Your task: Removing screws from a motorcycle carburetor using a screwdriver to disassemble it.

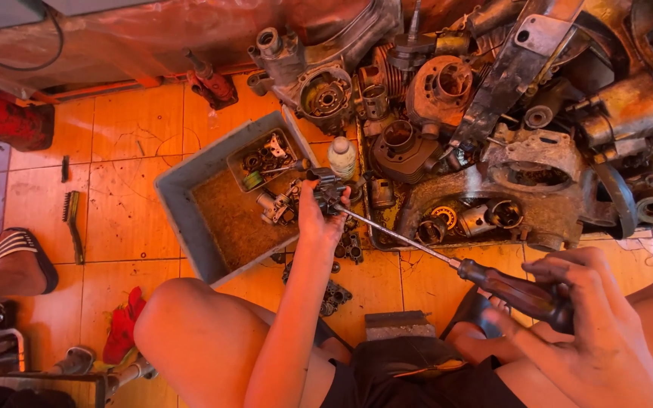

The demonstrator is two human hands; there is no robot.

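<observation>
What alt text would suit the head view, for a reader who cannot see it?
Seen from above, a seated person's left hand holds a small metal part over a grey tray while the right hand grips a screwdriver whose tip meets the part. Engine parts crowd the orange tiled floor beyond.

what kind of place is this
Most likely a small engine or motorcycle repair workshop, with work done on the tiled floor. Dismantled engine cases and cylinders lie heaped, a grey tray holds small parts, and the right hand drives a screwdriver.
</observation>
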